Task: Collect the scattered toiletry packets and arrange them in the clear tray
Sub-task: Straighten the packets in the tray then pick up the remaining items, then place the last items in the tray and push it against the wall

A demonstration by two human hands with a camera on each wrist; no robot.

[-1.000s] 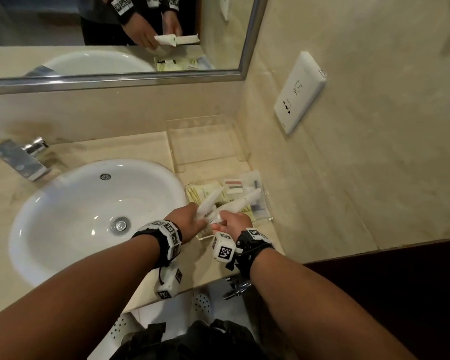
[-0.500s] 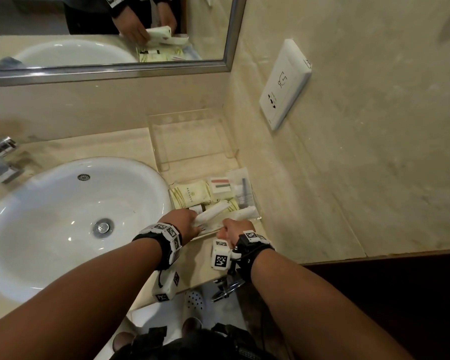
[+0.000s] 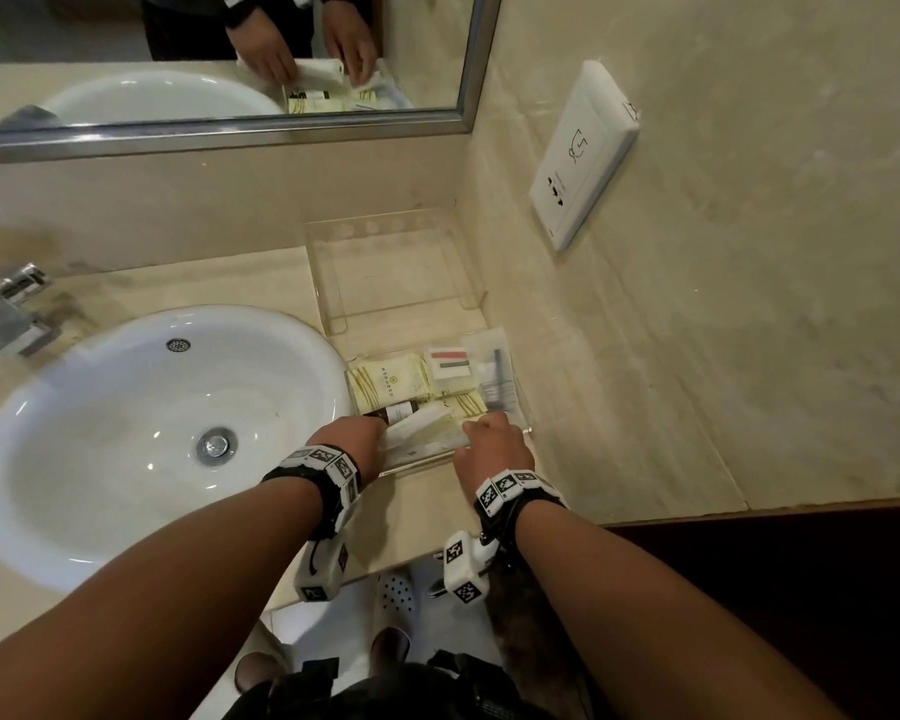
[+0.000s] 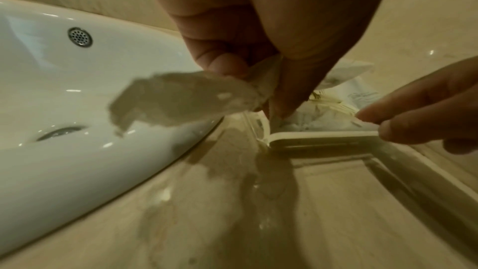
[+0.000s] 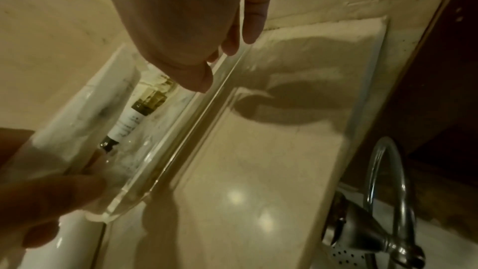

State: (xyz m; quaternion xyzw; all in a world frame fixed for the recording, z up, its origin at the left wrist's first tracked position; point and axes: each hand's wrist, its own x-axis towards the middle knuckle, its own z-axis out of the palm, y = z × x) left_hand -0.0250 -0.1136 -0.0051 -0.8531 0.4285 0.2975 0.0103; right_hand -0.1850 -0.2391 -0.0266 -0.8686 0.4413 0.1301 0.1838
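Note:
A clear tray [image 3: 427,464] lies on the counter right of the sink and holds several packets: a yellow sachet [image 3: 391,379], a red-and-grey striped card [image 3: 448,361], a clear bag [image 3: 494,374] and a small brown-capped tube [image 3: 398,410]. My left hand [image 3: 380,428] pinches the crinkled end of a long white packet [image 4: 181,97] at the tray's near left corner. My right hand [image 3: 487,428] reaches over the tray's front rim [image 4: 323,136] with straight fingers [image 4: 375,114] and grips nothing. In the right wrist view the tube [image 5: 126,124] lies beside the white packet [image 5: 90,109].
A second, empty clear holder [image 3: 385,272] stands behind the tray against the back wall. The white sink [image 3: 100,407] lies to the left, with its faucet [image 3: 6,314] at far left. A wall socket [image 3: 583,153] and mirror [image 3: 219,44] are above. The counter edge is close behind my wrists.
Both hands have come down from above the tray to its near edge. The right hand has let go of its long white packet; the left hand has lowered its packet into the tray.

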